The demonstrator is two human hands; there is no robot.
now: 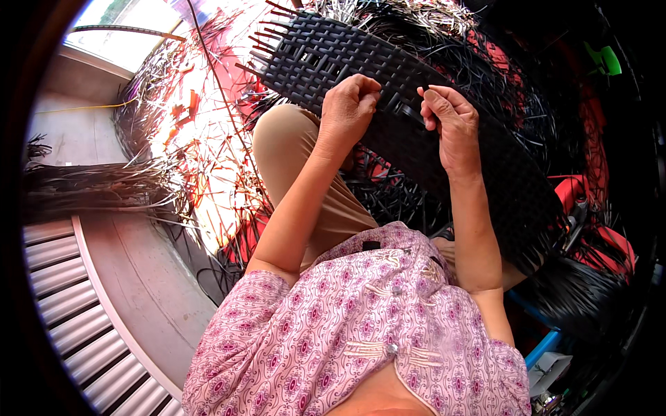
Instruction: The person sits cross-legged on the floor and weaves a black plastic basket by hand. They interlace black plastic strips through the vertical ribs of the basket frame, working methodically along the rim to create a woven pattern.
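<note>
A long, narrow panel of black woven strips [312, 59] slants from the upper middle down to the right, over my lap. Loose strip ends stick out of its upper-left end. My left hand [349, 111] is closed in a pinch over the near edge of the weave. A short way to its right, my right hand [454, 125] has its fingers curled and thumb pressed in, also above the panel. Any strip between these fingertips is too thin or hidden to make out. Between the hands, a few strips [397, 107] of the weave catch the light.
Heaps of loose black strips [416, 17] surround the panel on a red surface. A thick strip bundle [90, 187] lies at left, above pale slats [90, 305]. Red plastic parts [570, 193] and another dark bundle [579, 295] are at right. My bent knee [277, 142] is under the left forearm.
</note>
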